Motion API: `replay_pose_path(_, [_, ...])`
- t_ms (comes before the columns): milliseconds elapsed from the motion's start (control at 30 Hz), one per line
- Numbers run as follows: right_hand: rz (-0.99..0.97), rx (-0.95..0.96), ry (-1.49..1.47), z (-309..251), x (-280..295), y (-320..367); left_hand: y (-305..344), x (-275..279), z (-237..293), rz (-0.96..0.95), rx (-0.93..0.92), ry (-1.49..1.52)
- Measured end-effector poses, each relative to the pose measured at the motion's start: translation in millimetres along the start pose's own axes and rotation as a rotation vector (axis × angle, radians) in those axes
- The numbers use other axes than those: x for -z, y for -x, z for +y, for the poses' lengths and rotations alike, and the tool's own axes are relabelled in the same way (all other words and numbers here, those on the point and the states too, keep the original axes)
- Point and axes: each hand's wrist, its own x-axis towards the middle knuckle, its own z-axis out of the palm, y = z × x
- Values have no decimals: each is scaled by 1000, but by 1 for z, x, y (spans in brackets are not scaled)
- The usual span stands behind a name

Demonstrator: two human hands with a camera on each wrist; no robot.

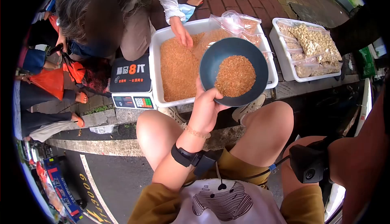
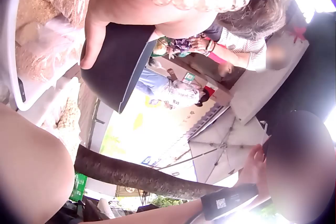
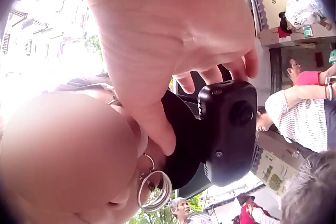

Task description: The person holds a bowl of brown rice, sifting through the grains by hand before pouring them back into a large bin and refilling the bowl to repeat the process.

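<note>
My left hand [image 1: 207,106] grips the rim of a dark grey bowl [image 1: 207,61], thumb on the inside edge. Loose orange-brown dried bits [image 1: 235,75] lie in the bowl. In the left wrist view, the same bowl [image 2: 115,66] is tilted, my fingers [image 2: 94,45] against its outside. Below and beyond it stands a white tub [image 1: 156,57] of similar brown bits, with clear plastic bags [image 1: 235,23] at its right end. My right hand [image 3: 178,40] is raised beside my head, thumb and fingers round a black camera [image 3: 228,129] on its mount; it is hidden in the head view.
Another person's hand [image 1: 180,31] reaches into the tub. A black-topped scale [image 1: 131,80] stands left of it. To the right, a second white tub [image 1: 280,55] holds bagged pale nuts or beans [image 1: 315,41]. Passers-by stand at left, near an orange bag [image 1: 48,82].
</note>
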Motion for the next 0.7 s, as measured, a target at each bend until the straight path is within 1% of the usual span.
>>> replay_pose_path(67, [-8,20,24,-1,1,-5,-1,1,-1,-3,37,-8])
replay_pose_path(267, [-13,71,79,-5,7,-10,-1,-1,-4,3,65,19])
replay_pose_path(300, [-19,80,88,-7,7,-10,-2,1,-5,-29,61,41])
replay_pose_path(467, [-1,103,97,-7,14,-17,2,-4,-1,47,70,18])
replay_pose_path(500, [-13,108,103,-8,11,-17,1,-3,-1,-4,69,62])
replay_pose_path(567, [-8,98,116,-4,10,-13,3,-1,-2,-18,47,54])
replay_pose_path(700, [-20,70,125,-1,9,-6,3,1,0,-3,73,19])
